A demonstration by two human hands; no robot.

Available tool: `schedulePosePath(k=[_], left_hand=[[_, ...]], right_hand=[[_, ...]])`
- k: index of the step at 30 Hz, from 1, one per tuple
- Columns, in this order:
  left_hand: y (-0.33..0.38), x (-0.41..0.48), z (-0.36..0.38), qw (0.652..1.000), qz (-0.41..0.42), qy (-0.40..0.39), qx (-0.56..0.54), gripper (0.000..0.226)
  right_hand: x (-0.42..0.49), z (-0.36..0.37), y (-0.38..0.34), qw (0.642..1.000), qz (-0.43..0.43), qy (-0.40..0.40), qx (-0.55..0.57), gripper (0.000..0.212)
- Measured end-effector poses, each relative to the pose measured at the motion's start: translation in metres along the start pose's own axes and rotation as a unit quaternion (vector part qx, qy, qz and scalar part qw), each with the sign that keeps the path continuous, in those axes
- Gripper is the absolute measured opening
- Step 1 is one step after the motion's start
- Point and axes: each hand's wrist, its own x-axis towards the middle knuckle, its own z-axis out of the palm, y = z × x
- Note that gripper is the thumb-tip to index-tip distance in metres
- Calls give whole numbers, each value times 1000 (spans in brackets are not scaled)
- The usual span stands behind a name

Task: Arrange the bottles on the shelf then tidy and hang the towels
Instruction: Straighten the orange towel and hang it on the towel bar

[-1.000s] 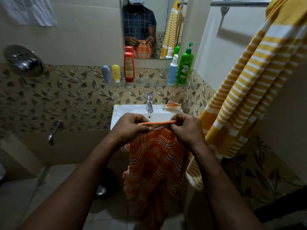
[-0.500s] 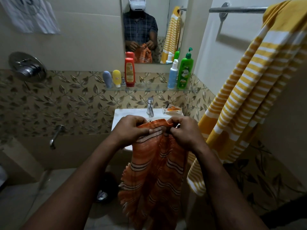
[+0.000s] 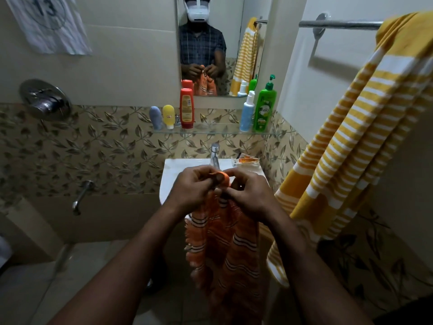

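Note:
An orange striped towel [image 3: 225,249] hangs down in front of the white sink [image 3: 171,174]. My left hand [image 3: 194,191] and my right hand [image 3: 248,195] pinch its bunched top edge, close together. A yellow and white striped towel [image 3: 351,141] is draped over the metal towel rail [image 3: 337,24] on the right wall. On the glass shelf [image 3: 210,131] stand a grey-blue bottle [image 3: 156,118], a yellow bottle [image 3: 168,116], a red bottle [image 3: 186,108], a light blue spray bottle [image 3: 247,112] and a green pump bottle [image 3: 264,106].
A mirror [image 3: 210,43] above the shelf reflects a person. The sink tap [image 3: 214,153] stands behind my hands, with an orange packet [image 3: 246,160] on the sink's back right corner. A shower valve [image 3: 44,99] and spout [image 3: 80,197] are on the left wall.
My hands have drawn together, gathering the orange towel's top edge from a stretched flat line into a bunch. The view has tilted upward a little.

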Motion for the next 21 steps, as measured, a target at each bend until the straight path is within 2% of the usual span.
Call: schedulePosePath(k=[2,5,7,10,14,19,21], left_hand=[[-1,2,2,1000,20,-18,16,14],[1,2,-4,999,15,31,-27,12],[4,1,-9,995,-14,55,-87,16],[9,-1,-12,975,-75,45,-205,20],[5,1,-9,944,-96,31,-315,18],[0,-3,-10,917,-110,46,-380,15],[-7,-1,-11,915,-118,69,-379,23]], right_hand=[[5,4,2,1000,-17,19,-6,22],[5,0,11,1000,13,24,-12,11],[0,-5,16,999,28,22,4,11],[-7,-8,18,999,35,32,24,13],[-13,-8,18,997,32,48,47,16],[-14,-14,25,988,54,107,99,24],[-14,-19,29,985,65,115,111,28]])
